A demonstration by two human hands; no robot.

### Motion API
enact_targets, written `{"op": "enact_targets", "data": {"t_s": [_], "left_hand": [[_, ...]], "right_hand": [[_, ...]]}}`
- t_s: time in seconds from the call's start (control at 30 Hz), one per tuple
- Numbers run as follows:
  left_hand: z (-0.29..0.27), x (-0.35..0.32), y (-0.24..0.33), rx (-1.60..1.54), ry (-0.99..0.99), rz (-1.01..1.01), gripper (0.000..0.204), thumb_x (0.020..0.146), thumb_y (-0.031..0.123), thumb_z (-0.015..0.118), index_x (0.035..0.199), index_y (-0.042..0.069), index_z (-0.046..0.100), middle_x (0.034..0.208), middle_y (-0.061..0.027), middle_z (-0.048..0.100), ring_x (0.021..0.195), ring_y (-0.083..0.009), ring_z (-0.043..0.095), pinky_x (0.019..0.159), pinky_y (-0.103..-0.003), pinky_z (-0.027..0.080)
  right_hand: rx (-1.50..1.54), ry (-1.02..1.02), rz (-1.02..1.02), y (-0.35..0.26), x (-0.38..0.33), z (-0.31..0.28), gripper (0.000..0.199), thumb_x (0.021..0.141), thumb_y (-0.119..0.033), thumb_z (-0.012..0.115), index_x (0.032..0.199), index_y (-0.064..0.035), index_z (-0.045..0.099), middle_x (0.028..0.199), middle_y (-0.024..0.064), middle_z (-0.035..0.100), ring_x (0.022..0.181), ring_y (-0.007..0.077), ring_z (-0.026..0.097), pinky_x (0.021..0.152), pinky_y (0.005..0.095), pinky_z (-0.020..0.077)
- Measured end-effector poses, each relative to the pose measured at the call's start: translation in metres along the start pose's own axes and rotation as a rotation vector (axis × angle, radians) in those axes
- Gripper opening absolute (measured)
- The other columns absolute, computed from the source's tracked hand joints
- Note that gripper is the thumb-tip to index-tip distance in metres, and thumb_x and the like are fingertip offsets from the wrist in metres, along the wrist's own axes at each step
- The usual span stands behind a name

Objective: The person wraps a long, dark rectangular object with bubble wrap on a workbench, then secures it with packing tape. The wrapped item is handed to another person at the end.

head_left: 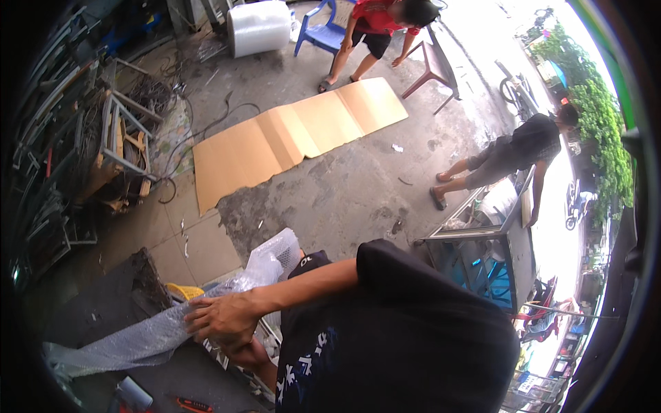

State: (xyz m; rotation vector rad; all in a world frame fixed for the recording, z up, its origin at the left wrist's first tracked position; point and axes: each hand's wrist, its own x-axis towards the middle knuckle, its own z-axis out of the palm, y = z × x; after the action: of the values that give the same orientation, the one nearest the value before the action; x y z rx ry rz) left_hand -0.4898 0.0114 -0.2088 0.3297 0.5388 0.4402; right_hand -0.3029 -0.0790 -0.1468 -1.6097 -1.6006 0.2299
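A sheet of clear bubble wrap stretches from the lower left of the view up to a bunched end near the middle, draped over a dark table. One hand lies on top of the wrap where it gathers, palm down; its fingers are spread and curled over the plastic, pressing and gripping it, so the wrap runs out from under the fingertips toward the left and bulges up behind the wrist. Which hand this is cannot be told for certain; the forearm comes in from the right, out of a black sleeve. A second hand sits just beneath the first, mostly hidden by it, and whether its fingers are clenched or released cannot be told.

An orange-handled utility knife lies on the table near the lower edge. On the concrete floor beyond lies a long flattened cardboard sheet, with a roll of bubble wrap and a blue plastic chair farther off. Two other people stand bent over near a metal-framed cabinet.
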Motion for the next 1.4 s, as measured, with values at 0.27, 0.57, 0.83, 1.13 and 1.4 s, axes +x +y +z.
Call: {"op": "enact_targets", "data": {"t_s": [0.27, 0.57, 0.83, 1.13, 1.4], "left_hand": [[0.051, 0.046, -0.037, 0.001, 0.25, 0.142, 0.091, 0.108, 0.075, 0.038, 0.166, 0.004, 0.037, 0.172, -0.0176, 0.039, 0.156, -0.0378, 0.042, 0.133, -0.054, 0.025], [0.033, 0.078, -0.054, 0.07, 0.248, 0.055, 0.067, 0.113, 0.051, 0.047, 0.161, 0.006, 0.041, 0.162, -0.02, 0.048, 0.143, -0.035, 0.055, 0.116, -0.045, 0.047], [0.03, 0.068, -0.057, 0.225, 0.305, -0.068, 0.064, 0.112, 0.049, 0.049, 0.159, 0.005, 0.044, 0.157, -0.0185, 0.052, 0.139, -0.0324, 0.057, 0.112, -0.044, 0.049], [0.021, 0.063, -0.059, 0.299, 0.35, -0.108, 0.061, 0.112, 0.047, 0.051, 0.156, 0.004, 0.048, 0.152, -0.0167, 0.056, 0.135, -0.0295, 0.06, 0.108, -0.043, 0.051], [0.008, 0.041, -0.041, 0.305, 0.359, -0.101, 0.059, 0.112, 0.045, 0.053, 0.153, 0.004, 0.052, 0.148, -0.0151, 0.06, 0.132, -0.0269, 0.062, 0.104, -0.042, 0.052]], "right_hand": [[-0.436, 0.05, 0.55, -0.02, 0.017, 0.007, 0.101, 0.086, -0.047, 0.077, 0.163, 0.0053, 0.037, 0.144, 0.0287, 0.056, 0.129, 0.042, 0.059, 0.108, 0.0509, 0.0443], [-0.202, -0.098, 0.598, -0.011, 0.022, -0.014, 0.112, 0.08, -0.05, 0.086, 0.161, 0.0066, 0.035, 0.13, 0.0225, 0.061, 0.118, 0.0407, 0.065, 0.09, 0.0494, 0.0534], [0.424, 0.153, 0.66, 0.051, 0.011, -0.037, 0.056, 0.104, -0.04, 0.068, 0.129, 0.0086, 0.063, 0.113, 0.0291, 0.072, 0.11, 0.045, 0.071, 0.096, 0.0497, 0.0564], [0.465, -0.189, 0.85, 0.116, -0.017, -0.004, 0.076, 0.093, -0.056, 0.077, 0.136, 0.0038, 0.061, 0.128, 0.0286, 0.074, 0.125, 0.0455, 0.069, 0.105, 0.0499, 0.0534], [0.389, -0.298, 0.665, 0.158, -0.017, 0.042, 0.069, 0.09, -0.032, 0.078, 0.149, -0.0056, 0.054, 0.129, 0.0264, 0.073, 0.121, 0.0455, 0.07, 0.101, 0.0531, 0.0539]]}}
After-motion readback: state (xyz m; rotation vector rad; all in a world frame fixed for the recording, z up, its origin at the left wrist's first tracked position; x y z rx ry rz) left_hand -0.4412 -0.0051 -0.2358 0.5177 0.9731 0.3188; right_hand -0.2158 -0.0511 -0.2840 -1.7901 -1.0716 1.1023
